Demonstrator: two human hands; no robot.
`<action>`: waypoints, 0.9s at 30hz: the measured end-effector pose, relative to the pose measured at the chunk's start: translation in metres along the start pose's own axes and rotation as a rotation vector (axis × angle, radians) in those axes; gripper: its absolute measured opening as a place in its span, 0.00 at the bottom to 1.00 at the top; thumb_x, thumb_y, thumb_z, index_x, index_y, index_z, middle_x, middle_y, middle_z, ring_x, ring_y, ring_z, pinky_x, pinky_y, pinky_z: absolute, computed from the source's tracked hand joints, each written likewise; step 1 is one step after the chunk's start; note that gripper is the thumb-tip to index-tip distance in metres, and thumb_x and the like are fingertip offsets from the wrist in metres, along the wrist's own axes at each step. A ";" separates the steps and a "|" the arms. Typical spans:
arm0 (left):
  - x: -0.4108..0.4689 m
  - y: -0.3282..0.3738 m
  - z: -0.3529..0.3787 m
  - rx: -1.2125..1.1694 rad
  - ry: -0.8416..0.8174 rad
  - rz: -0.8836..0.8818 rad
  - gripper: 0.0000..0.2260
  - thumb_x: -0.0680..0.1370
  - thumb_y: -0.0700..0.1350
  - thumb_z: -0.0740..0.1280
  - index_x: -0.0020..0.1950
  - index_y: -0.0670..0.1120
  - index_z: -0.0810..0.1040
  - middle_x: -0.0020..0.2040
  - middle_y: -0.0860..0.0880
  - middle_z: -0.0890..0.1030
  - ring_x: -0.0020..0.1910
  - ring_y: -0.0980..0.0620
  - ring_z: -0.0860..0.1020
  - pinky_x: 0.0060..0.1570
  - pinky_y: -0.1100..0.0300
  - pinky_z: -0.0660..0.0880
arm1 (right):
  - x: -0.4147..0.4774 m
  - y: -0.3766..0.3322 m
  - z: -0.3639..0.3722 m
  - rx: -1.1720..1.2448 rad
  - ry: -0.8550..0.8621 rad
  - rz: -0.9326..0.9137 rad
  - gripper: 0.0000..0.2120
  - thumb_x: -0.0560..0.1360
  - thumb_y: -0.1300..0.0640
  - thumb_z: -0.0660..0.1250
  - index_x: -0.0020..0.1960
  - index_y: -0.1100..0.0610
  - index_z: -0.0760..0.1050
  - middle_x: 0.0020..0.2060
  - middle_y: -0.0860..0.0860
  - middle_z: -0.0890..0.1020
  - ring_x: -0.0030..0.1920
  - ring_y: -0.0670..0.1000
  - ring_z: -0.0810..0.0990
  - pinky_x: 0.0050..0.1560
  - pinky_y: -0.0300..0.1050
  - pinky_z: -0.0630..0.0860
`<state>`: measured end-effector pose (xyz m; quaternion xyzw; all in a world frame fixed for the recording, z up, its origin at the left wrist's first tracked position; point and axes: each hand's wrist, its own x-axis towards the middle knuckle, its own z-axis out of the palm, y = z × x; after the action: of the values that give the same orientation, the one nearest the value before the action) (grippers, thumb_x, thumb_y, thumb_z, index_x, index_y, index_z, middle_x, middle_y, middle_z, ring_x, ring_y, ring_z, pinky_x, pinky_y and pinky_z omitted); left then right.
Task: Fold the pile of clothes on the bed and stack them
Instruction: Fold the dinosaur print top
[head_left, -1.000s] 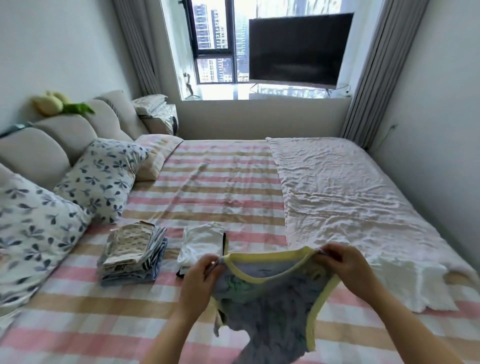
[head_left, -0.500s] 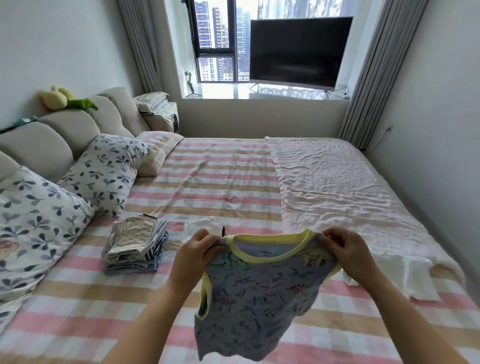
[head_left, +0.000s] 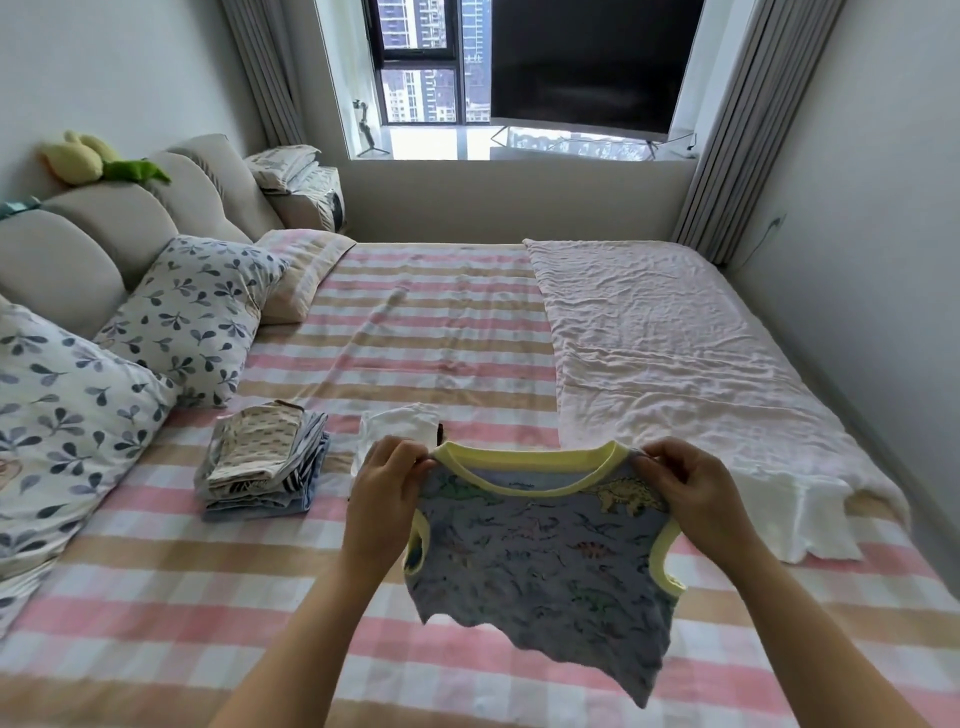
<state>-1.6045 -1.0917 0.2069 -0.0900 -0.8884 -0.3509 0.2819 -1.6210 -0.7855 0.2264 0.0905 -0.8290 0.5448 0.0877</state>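
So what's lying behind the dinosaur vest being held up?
A folded white garment on the striped bed sheet shows behind the dinosaur vest and left hand. Its near part is covered by them.

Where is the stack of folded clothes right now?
The stack of folded clothes lies on the striped bed, left of centre in the head view, below the leaf-print pillow, left of the white garment.

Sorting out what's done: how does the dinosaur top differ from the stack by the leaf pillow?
The dinosaur top hangs unfolded in the air, pinched at its shoulders by the left hand and right hand; the stack lies folded on the bed. The top is one garment; the stack holds several. Both are patterned clothes.
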 end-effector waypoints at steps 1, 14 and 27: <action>-0.004 0.002 0.001 -0.047 0.007 -0.056 0.09 0.76 0.42 0.62 0.42 0.37 0.76 0.38 0.48 0.75 0.38 0.51 0.72 0.38 0.59 0.68 | -0.004 -0.002 0.001 0.010 0.004 0.010 0.07 0.73 0.60 0.68 0.37 0.51 0.78 0.31 0.46 0.81 0.33 0.41 0.77 0.33 0.29 0.70; 0.013 0.001 -0.020 -0.061 -0.089 -0.067 0.04 0.77 0.49 0.61 0.43 0.51 0.71 0.31 0.60 0.73 0.35 0.63 0.75 0.32 0.73 0.68 | -0.006 -0.033 -0.013 0.042 -0.060 0.077 0.08 0.69 0.50 0.65 0.37 0.55 0.78 0.32 0.48 0.81 0.30 0.41 0.77 0.30 0.29 0.71; -0.028 -0.127 0.123 0.014 -0.349 -0.219 0.24 0.79 0.63 0.47 0.43 0.47 0.72 0.28 0.47 0.77 0.24 0.47 0.75 0.23 0.56 0.70 | 0.040 0.161 0.076 -0.150 -0.190 0.360 0.09 0.74 0.56 0.67 0.36 0.48 0.77 0.29 0.49 0.80 0.32 0.43 0.77 0.31 0.37 0.70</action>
<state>-1.6807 -1.1017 0.0453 -0.0506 -0.9307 -0.3522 0.0845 -1.7032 -0.7949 0.0636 -0.0150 -0.8746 0.4775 -0.0830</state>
